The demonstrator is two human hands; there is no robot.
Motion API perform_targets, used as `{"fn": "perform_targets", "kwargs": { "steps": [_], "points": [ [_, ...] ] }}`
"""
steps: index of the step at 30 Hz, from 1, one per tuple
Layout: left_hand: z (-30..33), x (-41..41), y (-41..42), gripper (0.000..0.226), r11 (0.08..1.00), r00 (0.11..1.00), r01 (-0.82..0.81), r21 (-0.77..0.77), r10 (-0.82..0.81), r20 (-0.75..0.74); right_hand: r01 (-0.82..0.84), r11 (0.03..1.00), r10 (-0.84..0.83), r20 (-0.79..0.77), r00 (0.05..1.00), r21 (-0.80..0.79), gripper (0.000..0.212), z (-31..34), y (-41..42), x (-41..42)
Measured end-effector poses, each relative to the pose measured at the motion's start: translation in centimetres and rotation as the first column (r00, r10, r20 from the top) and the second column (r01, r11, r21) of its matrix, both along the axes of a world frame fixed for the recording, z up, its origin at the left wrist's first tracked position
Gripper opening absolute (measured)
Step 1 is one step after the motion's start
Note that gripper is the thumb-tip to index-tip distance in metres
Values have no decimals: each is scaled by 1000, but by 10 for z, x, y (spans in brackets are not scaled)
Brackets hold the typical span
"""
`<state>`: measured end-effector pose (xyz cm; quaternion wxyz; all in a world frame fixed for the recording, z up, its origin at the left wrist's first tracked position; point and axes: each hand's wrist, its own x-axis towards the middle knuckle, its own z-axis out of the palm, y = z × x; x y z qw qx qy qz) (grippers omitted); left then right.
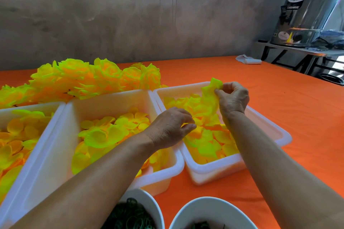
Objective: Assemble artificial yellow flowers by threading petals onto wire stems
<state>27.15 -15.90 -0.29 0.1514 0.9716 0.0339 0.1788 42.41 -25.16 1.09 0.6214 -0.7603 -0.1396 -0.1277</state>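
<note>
Meanwhile right hand (232, 96) pinches petal (213, 87) above tray rim (178, 88).

The petals (210, 117) look like thin, matt yellow cloth, as do the flowers (96, 78). The tubs (204, 171) are smooth white plastic, faintly translucent. An orange cloth (279, 113), matt and smooth, covers the table. The urn (309, 9) is shiny metal. The wall (130, 15) is rough, mottled grey plaster.

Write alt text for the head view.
Right hand pinches a yellow petal above the right tub; left hand picks among its petals. Two more tubs and finished flowers sit left on an orange table.
</note>
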Motion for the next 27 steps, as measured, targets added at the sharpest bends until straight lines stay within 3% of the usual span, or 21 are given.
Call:
{"fn": "perform_targets", "kwargs": {
  "steps": [4, 8, 10, 13, 17, 19, 22, 24, 26, 27],
  "points": [
    [-2, 2, 1, 31, 996, 997, 37, 87, -30, -77, -48, 993, 48, 7, 999, 109, 10, 1, 0, 0],
    [-3, 3, 1, 31, 997, 997, 19, 72, -14, -76, -251, 919, 273, -31, 962, 305, 5, 3, -1, -5],
    [-2, 1, 0, 30, 1000, 1000, -14, -20, 14, -7, -370, 839, 434, -81, 897, 399, 5, 5, -2, -9],
    [1, 0, 0, 29, 949, 983, -40, -312, 94, 159, -475, 756, 586, -142, 798, 450, 8, 9, -1, -12],
    [9, -2, 2, 55, 693, 955, 27, -720, 195, 223, -695, 642, 761, -154, 630, 324, 4, 7, 2, -15],
    [7, -3, 3, 56, 647, 953, 46, -761, 201, 228, -789, 557, 831, -160, 533, 260, 18, 4, 5, -18],
    [5, -3, 4, 19, 603, 924, 93, -793, 245, 294, -853, 459, 888, -159, 431, 247, 26, 1, 7, -20],
    [5, -4, 7, 3, 583, 903, 98, -807, 289, 319, -851, 474, 879, -175, 444, 224, 21, 1, 8, -20],
    [5, -6, 10, 16, 579, 876, 83, -811, 346, 336, -837, 516, 851, -219, 478, 181, 22, 2, 10, -21],
    [5, -7, 11, 18, 576, 864, 76, -814, 369, 341, -838, 520, 844, -251, 475, 166, 33, 3, 10, -21]
  ]
}}
